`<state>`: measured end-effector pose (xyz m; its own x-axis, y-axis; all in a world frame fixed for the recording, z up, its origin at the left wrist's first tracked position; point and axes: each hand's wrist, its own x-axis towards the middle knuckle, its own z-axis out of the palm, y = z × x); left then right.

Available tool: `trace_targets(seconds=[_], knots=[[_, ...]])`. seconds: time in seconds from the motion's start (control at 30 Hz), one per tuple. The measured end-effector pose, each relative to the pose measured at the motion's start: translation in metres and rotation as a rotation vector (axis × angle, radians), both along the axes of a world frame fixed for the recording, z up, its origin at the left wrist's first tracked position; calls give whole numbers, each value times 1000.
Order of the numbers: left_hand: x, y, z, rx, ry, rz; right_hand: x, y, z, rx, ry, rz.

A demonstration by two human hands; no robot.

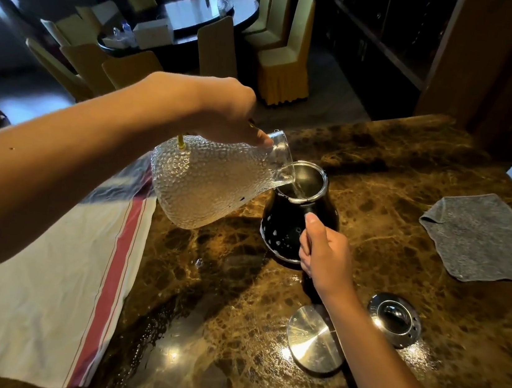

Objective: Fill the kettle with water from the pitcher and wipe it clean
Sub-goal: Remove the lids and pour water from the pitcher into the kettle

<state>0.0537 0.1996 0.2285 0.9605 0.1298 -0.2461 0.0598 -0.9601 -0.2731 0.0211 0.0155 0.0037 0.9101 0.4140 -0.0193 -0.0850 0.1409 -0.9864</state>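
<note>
At frame centre I see my left hand (227, 108) gripping the handle of the hammered clear glass pitcher (207, 181), which is tipped so its spout lies over the open mouth of the dark round-bellied kettle (290, 221), water running in. My right hand (325, 251) curls around the kettle's handle. The kettle stands on the brown marble counter (382, 165). A grey cloth (483, 236) lies at right, a round steel lid (315, 341) lower down.

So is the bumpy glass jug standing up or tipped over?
Tipped. The left hand holds the pitcher on a slant, its spout over the open kettle, and water runs in.
</note>
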Motion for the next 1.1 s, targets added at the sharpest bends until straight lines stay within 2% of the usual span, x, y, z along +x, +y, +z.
trace_targets(seconds=[0.8,1.1], knots=[[-6,-6,1,29,-23,-7,-1,2,-1,-14,-3,-14],[-42,25,-38,-172,-221,80,1,3,-6,-8,-2,-36]])
